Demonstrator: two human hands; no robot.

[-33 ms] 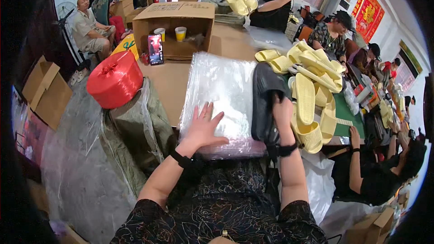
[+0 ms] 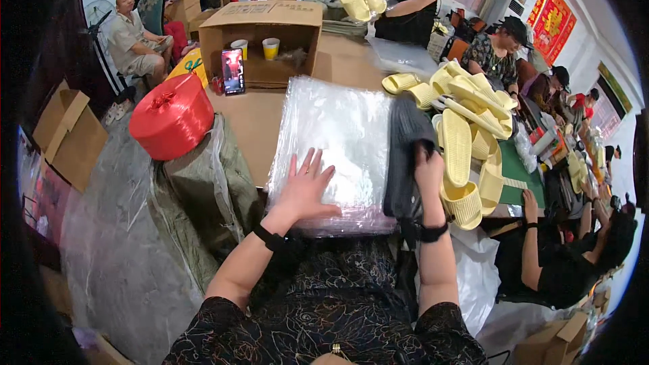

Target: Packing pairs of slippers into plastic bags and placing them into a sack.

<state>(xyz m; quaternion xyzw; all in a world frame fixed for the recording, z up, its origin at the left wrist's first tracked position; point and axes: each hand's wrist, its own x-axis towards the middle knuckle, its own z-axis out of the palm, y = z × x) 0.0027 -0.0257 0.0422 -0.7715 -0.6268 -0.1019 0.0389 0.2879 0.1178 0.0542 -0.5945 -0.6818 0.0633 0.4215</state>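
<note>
Head view: bag stack (image 2: 338,128) on a brown table (image 2: 253,128)

Grey floor (image 2: 115,250) shows left of the stack. Left hand (image 2: 306,186): spread flat upon it. Right hand (image 2: 428,172): gripping dark footwear (image 2: 403,155), number blurred, at its right edge. Beyond the stack: one box (image 2: 263,13), two cups (image 2: 271,49), one phone (image 2: 233,71); left, one red roll (image 2: 170,117); right, overlapping yellow slippers (image 2: 456,145).

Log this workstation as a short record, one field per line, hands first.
Left hand: spread flat on the stack of clear plastic bags
Right hand: gripping dark footwear, blurred, at the stack's right edge
Right side: piled pale-yellow slippers
Left side: red twine roll
Beyond the stack: open cardboard box holding two cups; phone upright at its opening
</note>
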